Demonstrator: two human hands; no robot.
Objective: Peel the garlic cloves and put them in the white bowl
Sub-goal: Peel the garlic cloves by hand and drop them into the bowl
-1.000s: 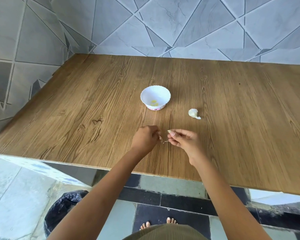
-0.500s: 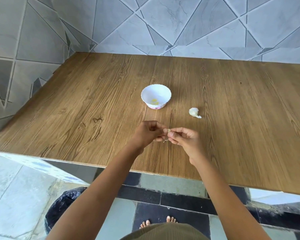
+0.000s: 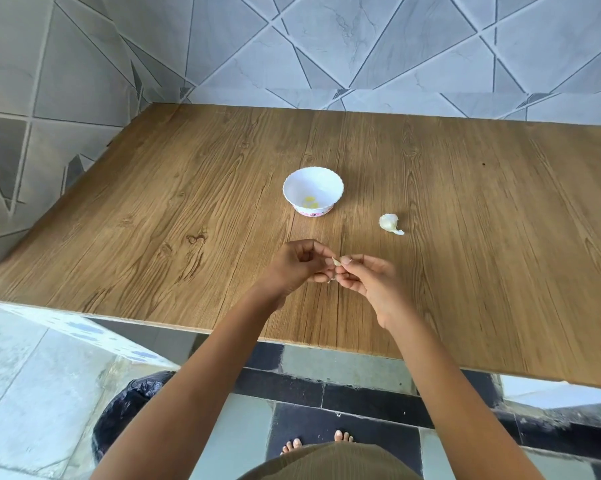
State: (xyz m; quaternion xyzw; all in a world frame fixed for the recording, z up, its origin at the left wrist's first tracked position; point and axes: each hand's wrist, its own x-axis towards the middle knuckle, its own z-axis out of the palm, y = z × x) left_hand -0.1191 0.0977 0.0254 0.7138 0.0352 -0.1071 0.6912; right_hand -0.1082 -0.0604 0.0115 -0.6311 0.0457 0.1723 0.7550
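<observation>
My left hand (image 3: 294, 268) and right hand (image 3: 372, 285) are back together, both pinching one garlic clove (image 3: 336, 261) mid-frame. I think it needs more peeling before it goes in the white bowl (image 3: 321, 183) above.

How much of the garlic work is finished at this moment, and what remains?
Done: a few yellowish peeled pieces lie in the white bowl. In hand: the left hand and right hand together pinch one clove, peeling it. Left: finish that clove, then the garlic piece on the table, right of the bowl.
</observation>
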